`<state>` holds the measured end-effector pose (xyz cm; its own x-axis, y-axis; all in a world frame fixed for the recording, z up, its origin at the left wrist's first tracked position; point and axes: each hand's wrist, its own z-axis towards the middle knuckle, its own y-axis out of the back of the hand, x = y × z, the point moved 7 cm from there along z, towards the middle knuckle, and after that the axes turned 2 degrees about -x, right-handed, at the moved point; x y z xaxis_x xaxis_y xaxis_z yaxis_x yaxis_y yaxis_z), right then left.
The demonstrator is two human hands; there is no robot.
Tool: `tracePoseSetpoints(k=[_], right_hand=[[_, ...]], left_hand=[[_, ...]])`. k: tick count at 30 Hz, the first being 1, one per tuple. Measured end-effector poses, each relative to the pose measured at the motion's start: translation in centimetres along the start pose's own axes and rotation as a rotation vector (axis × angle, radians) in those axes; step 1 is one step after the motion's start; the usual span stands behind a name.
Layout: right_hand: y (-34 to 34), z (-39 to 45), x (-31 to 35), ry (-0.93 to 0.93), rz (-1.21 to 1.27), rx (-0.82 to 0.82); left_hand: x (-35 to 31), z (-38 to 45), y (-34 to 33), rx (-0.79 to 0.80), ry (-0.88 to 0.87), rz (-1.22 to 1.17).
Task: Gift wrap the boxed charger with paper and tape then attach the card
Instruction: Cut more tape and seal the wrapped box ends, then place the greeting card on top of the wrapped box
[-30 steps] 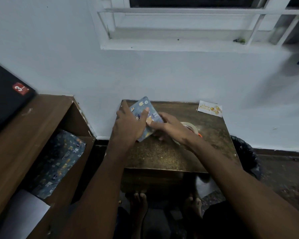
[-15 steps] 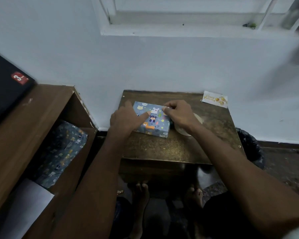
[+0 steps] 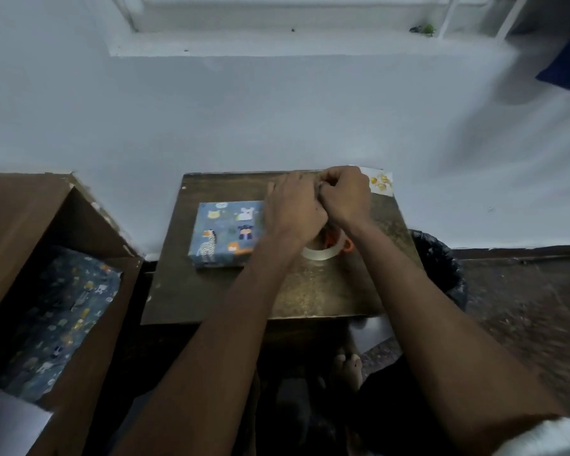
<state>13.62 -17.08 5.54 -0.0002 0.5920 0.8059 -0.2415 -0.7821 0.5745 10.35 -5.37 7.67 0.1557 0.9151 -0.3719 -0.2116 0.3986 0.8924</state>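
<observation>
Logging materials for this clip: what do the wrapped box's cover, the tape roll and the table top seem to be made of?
Wrapped box: printed paper, blue with cartoon animals, seemingly matte, creased sharp at the edges. Tape roll: clear glossy plastic film, pale and see-through at the rim; core hidden. Table: probably wood or laminate, dark brown, worn and speckled, with a faint sheen.

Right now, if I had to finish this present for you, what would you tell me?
Left hand and right hand are both curled, meeting above the tape roll; whether they pinch a strip of tape I cannot tell.
The wrapped box lies flat on the small table, left of the hands, with no hand holding it.
The card lies at the table's far right corner, not attached.
Orange scissors peek out by the tape.
Done: paper covers the box.
Left: any last tape, then attach the card.
</observation>
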Motion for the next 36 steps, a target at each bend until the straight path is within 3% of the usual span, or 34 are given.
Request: tracePoseSetpoints(k=[7,13,17,21,24,28,31,36], right_hand=[[6.2,3.5,-7.6,-0.224,-0.140,-0.225],[6.1,5.1,-10.5,-0.273,-0.145,-0.153],[6.4,5.2,-10.7,-0.307,-0.074,-0.204],[7.4,4.6,-9.7,-0.302,-0.001,-0.269],[7.7,3.6,-7.4,-0.257,0.135,-0.313],[5.4,1.0,-3.6,-0.172,0.313,-0.138],[3.2,-1.6,-0.3,-0.064,0.401,0.029],[-1.0,-4.1,3.0,0.034,0.406,0.157]], left_hand=[[-2.8,7.6,-7.0,0.248,0.048,-0.102],[-4.1,11.1,-11.5,0.256,0.067,-0.086],[-3.7,11.3,-12.3,0.150,0.199,-0.268],[-3.1,9.6,-10.5,-0.030,0.204,-0.543],[-2.3,7.8,-7.4,-0.142,0.222,-0.602],[1.1,5.1,-1.3,-0.278,0.251,-0.552],[5.2,2.3,2.1,-0.294,0.234,-0.586],[11.2,-3.1,4.8,-0.031,0.112,-0.455]])
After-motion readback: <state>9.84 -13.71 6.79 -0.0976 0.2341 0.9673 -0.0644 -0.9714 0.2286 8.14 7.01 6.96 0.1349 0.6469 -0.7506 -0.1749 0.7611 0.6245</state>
